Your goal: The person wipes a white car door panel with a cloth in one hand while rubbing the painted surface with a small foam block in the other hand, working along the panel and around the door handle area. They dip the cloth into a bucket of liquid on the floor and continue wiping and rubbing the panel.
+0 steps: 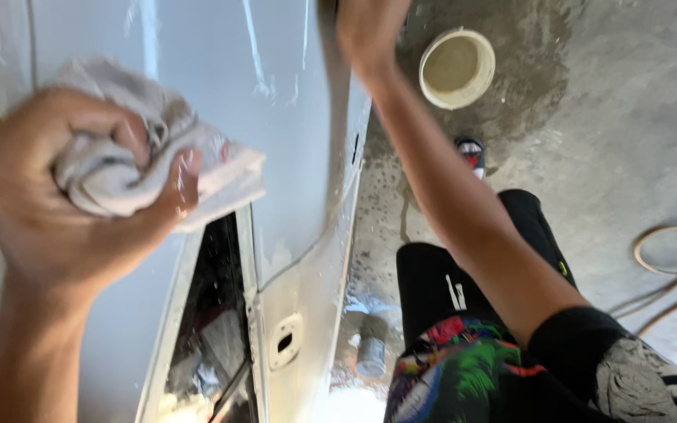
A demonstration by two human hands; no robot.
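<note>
Close up, the left hand [56, 184] squeezes a crumpled grey rag [146, 157], fingers shut tight around it, pressed on a shiny white car panel [276, 117]. Up top, the right hand [370, 27] rests on the panel's edge; it is blurry, so its grip is unclear. Farther off, a round bucket [457, 67] sits on the wet concrete floor [620, 141].

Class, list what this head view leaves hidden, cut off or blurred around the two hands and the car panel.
1. Right hand: fingers cut off by the top edge, so any grip is unseen.
2. Left hand: palm hidden by the cloth it bunches.
3. Car panel: extent cut off by the frame edges.
4. Bucket: contents unclear, murky.
5. Hose: runs off the right edge.
</note>
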